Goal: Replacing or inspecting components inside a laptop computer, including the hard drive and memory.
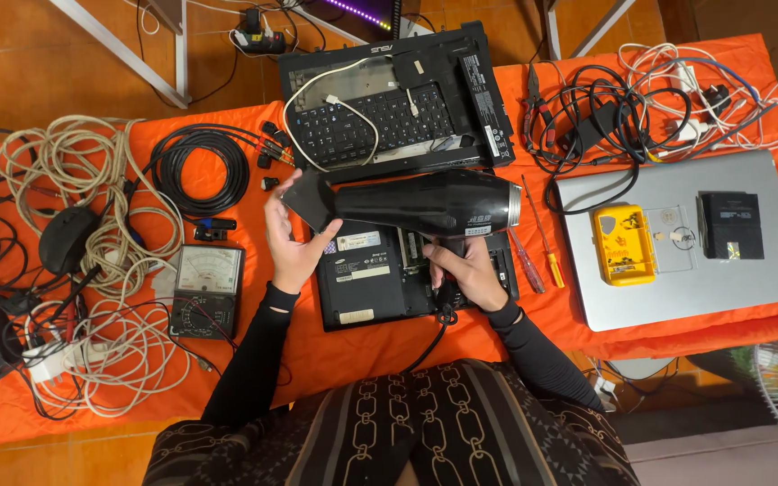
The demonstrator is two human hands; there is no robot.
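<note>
A black hair dryer (pixel 425 202) is held level above a small black laptop turned underside up (pixel 366 288). My right hand (pixel 465 270) grips the dryer's handle from below, and its cord hangs toward me. My left hand (pixel 294 238) touches the flat black nozzle (pixel 310 200) at the dryer's left end, fingers around it. Both arms wear black sleeves.
On the orange cloth: an open black laptop with a white cable (pixel 389 103) behind, a silver laptop (pixel 686 243) with a yellow device (pixel 623 243) at right, screwdrivers (pixel 542 247), tangled cables (pixel 668 99), an analogue multimeter (pixel 207 288), black cable coil (pixel 200 166), beige cables (pixel 74 180) at left.
</note>
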